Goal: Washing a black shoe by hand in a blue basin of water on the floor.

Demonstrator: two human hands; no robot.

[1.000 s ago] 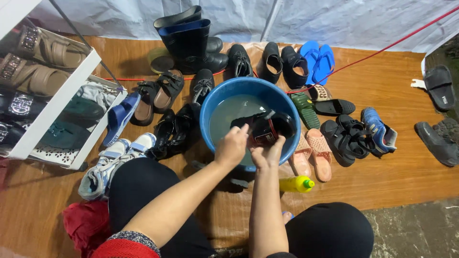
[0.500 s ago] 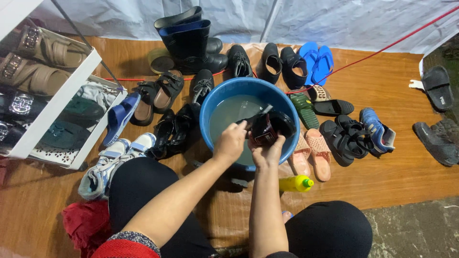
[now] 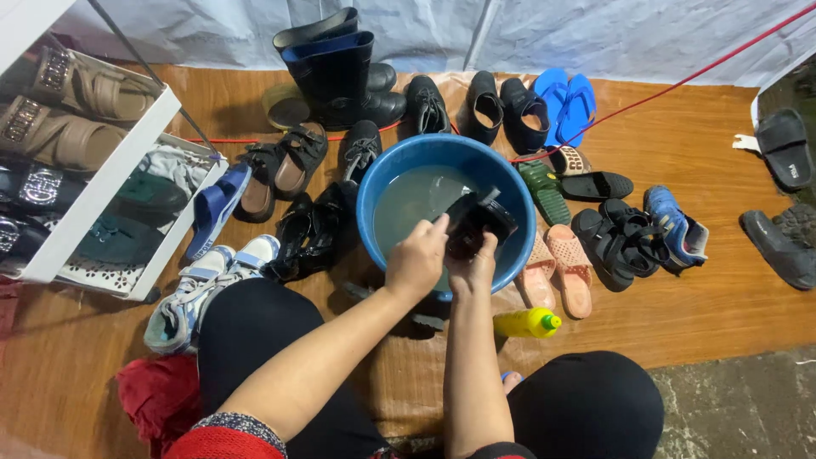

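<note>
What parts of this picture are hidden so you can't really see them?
All in the head view:
- The black sandal: its near end is covered by the left hand and right hand.
- The blue basin: cloudy water hides its bottom.
- The fingers of both hands: curled behind the sandal, so the grip is unclear.
- The shoe rack: cut off by the left edge.
- The dark sandals at right: partly cut off by the edge.

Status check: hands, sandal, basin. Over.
Left hand and right hand both gripping black sandal over blue basin of murky water. Shoes crowd the basin. Yellow bottle beside it.
</note>
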